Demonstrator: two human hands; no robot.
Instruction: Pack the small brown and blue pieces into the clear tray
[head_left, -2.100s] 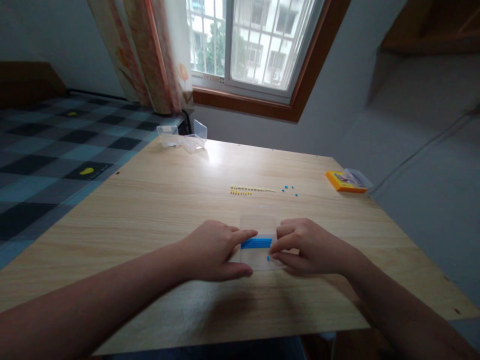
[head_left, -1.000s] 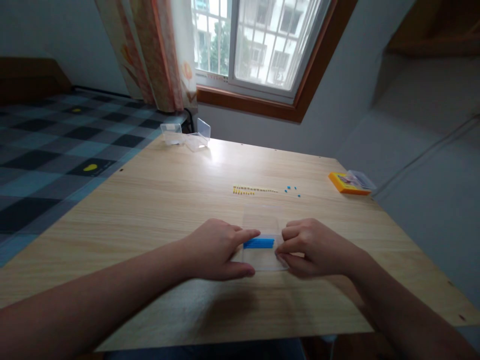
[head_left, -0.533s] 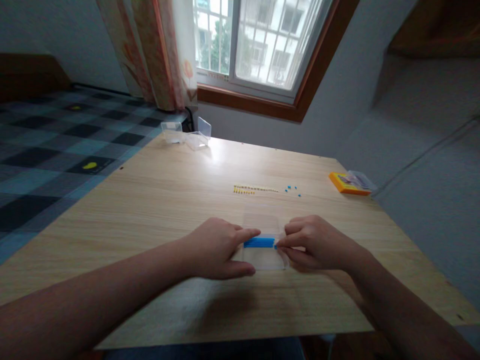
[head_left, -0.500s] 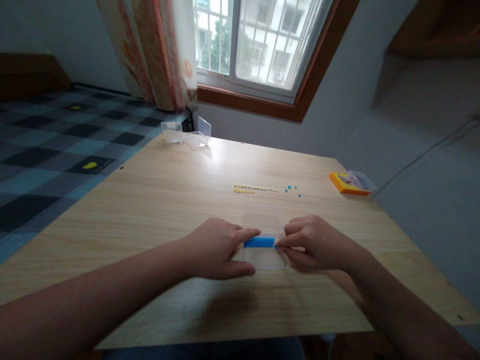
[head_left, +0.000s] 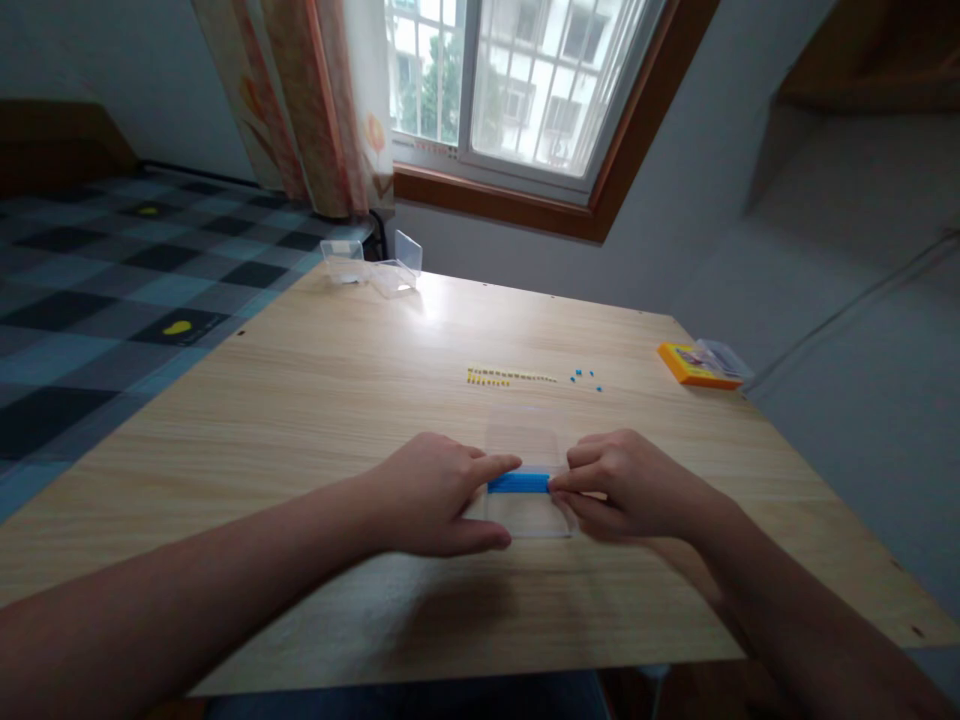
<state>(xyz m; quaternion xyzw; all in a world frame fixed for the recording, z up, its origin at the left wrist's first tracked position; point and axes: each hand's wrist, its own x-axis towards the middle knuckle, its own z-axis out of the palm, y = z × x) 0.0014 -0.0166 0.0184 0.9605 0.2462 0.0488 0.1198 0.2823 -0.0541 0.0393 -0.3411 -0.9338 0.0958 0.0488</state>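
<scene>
A clear plastic case (head_left: 529, 515) lies opened flat on the table before me. Across its middle runs a narrow block of blue strips (head_left: 519, 484). The index finger of my left hand (head_left: 435, 495) stretches over the block's left end, its thumb spread apart near the case's lower left edge; that hand is open. At the block's right end, my right hand (head_left: 626, 487) has thumb and index finger pinched together. The small blue piece in this pinch is mostly hidden by the fingertips, which touch or nearly touch the strips.
Beyond the case, small yellow pieces (head_left: 488, 381) lie in rows, with several loose blue pieces (head_left: 578, 373) to their right. An orange box (head_left: 697, 367) stands by the table's right edge. Clear plastic boxes (head_left: 395, 278) sit at the far left corner of the wooden table (head_left: 300, 400).
My right fingertips have shifted slightly up and left, bringing the small blue piece against the block's right end, where a gap showed before. My left hand has stayed in place.
</scene>
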